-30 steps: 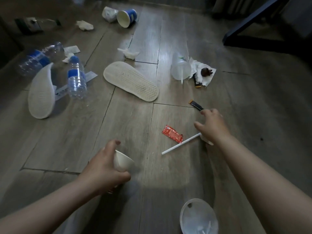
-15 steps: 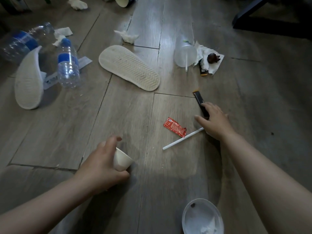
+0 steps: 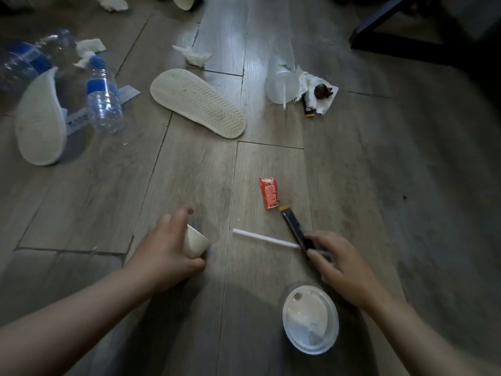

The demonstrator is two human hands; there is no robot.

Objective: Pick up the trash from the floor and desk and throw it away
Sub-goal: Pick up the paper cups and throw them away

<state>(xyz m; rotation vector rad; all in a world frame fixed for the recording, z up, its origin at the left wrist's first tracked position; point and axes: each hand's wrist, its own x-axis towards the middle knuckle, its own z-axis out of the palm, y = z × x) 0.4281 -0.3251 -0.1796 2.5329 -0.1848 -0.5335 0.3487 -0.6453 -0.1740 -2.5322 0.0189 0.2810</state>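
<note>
The left hand (image 3: 165,251) covers most of the paper cup (image 3: 196,240) it grips, the blurred right hand (image 3: 339,263) hides the near end of the dark packet (image 3: 294,226) it pinches, and the top edge cuts off a second cup (image 3: 185,1).

place: home | plank floor (image 3: 81,213) | slipper (image 3: 198,103) | strewn bottle (image 3: 104,101)

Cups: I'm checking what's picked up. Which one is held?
The small white paper cup, gripped by the left hand. The clear cup and the lidded cup are in no hand.
</note>
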